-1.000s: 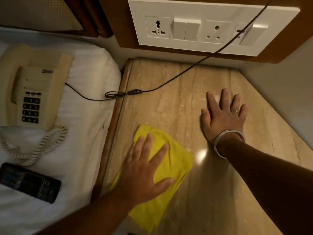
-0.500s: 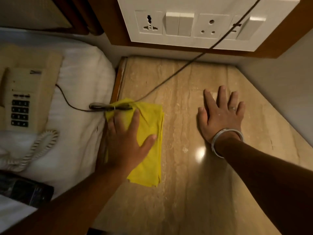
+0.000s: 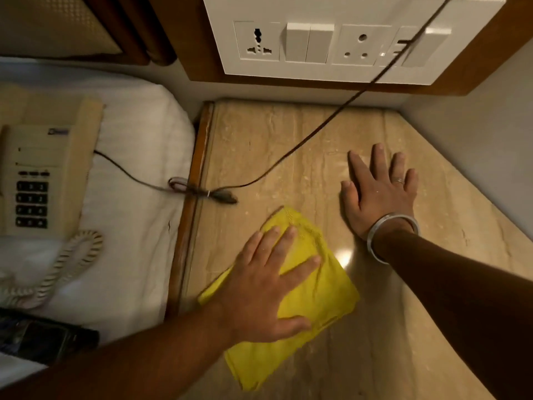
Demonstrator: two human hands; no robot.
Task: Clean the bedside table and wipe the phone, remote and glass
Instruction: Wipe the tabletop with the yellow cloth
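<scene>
L hand flat, fingers spread, palm down on yellow cloth, pressing it onto worktop near the front-left corner; not gripping, just laid open on top. Forearm comes in from lower left, over the worktop's wooden left edge. Cloth is folded, lies skewed, one corner pointing toward the back, another toward the front edge.

R hand also open and flat, palm down on bare worktop, fingers fanned toward the back wall, holding nothing. Ring on one finger, metal bangle at the wrist. Arm enters from lower right. Hands near each other but apart; small light glare on the stone between them.

Cord runs from switch panel on the back wall diagonally across worktop, over the left edge w/ a bundled loop, onto the bed.

Phone sits on the bed, well left of the worktop, keypad up, coiled cord trailing toward the front. Remote, dark, lies on the bed nearer the front, blurred. No containers seen.
</scene>
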